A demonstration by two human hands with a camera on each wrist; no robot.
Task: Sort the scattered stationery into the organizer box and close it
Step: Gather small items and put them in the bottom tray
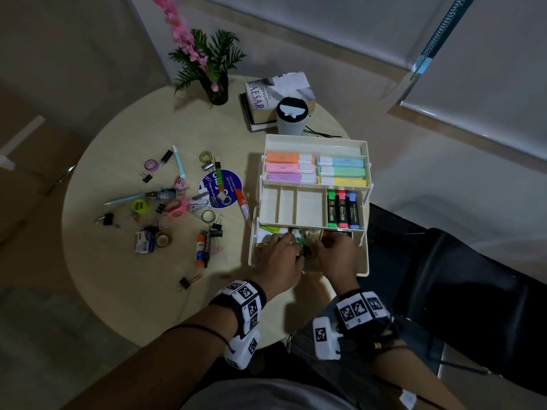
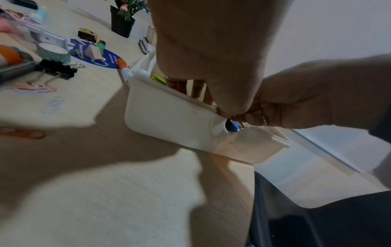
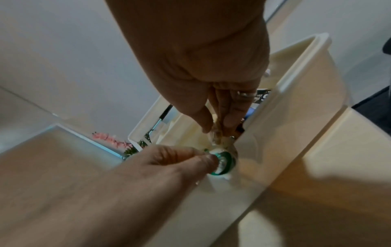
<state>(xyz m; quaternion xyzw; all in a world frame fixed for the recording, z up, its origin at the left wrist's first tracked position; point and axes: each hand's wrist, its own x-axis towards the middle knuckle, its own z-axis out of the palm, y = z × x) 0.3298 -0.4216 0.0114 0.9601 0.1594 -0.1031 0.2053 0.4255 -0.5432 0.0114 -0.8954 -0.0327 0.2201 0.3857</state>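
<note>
Your left hand (image 1: 279,258) pinches a green tape roll (image 3: 223,163) and your right hand (image 1: 337,251) grasps a pale roll, both in the organizer box (image 1: 362,261) bottom bin at 3 o'clock of the table (image 1: 118,291); these rolls look light and stiff, so hold them by the rim.

Cream organizer box (image 1: 309,143) open, tiers fanned; highlighters in trays; stationery (image 1: 174,207) scattered left.

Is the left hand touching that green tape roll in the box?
Touching. The right wrist view shows the left hand with thumb and fingertips pinching the green tape roll just inside the organizer box.
</note>
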